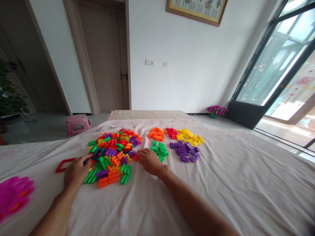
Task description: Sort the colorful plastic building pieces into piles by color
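Observation:
A mixed heap of plastic tube-shaped toy blocks (112,151) in several colours lies on the cloth. At its left edge my left hand (76,173) is closed with a dark purple block (86,161) at its fingertips. My right hand (150,161) reaches to the heap's right side, its fingers closed on an orange block (136,158). Beyond and beside that hand are single-colour groups: orange blocks (157,133), red blocks (171,133), yellow blocks (190,136), green blocks (159,150) and purple blocks (185,150).
A red frame-shaped piece (63,165) lies beside my left hand. At the near left is a pink plastic tray (14,193) with orange spots. A wrinkled pale cloth (236,177) covers the work surface. A pink stool (78,124) stands on the floor beyond it.

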